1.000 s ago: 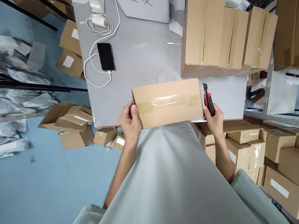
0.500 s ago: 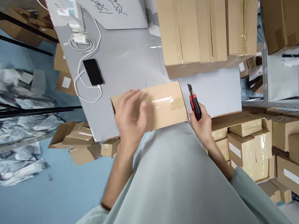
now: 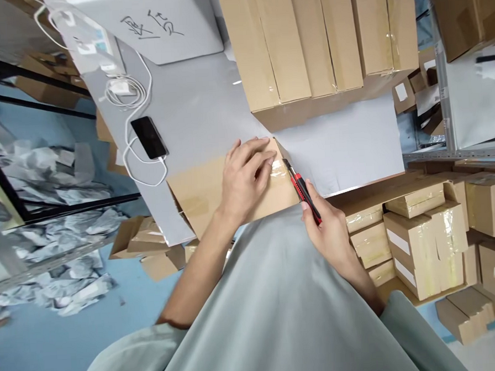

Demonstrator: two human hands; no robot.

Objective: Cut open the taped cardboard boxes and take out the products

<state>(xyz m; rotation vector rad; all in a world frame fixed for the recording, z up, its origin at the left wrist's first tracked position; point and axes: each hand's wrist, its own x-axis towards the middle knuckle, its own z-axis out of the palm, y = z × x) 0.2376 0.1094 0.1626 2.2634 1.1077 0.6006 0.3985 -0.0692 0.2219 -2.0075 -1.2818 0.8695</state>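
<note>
A long cardboard box (image 3: 202, 190) lies at the front edge of the grey table (image 3: 189, 105), with shiny clear tape across its right part. On top of it rests my left hand (image 3: 247, 177), fingers extended and slightly bent near the taped end. My right hand (image 3: 326, 220) grips a red and black utility knife (image 3: 304, 196). The blade is out, and its tip meets the right end of the box by the tape. Whether the blade has gone into the tape I cannot tell.
Tall taped cartons (image 3: 282, 51) stand at the back right of the table. A phone (image 3: 149, 137) on a white cable lies left, near a white box (image 3: 151, 24) with handwriting. Stacked boxes (image 3: 425, 248) fill the lower right; grey plastic bags (image 3: 51, 173) lie at left.
My left hand has slid right along the box towards its taped end. My right hand has brought the knife left, from beside the box to its right end. The view has tilted slightly.
</note>
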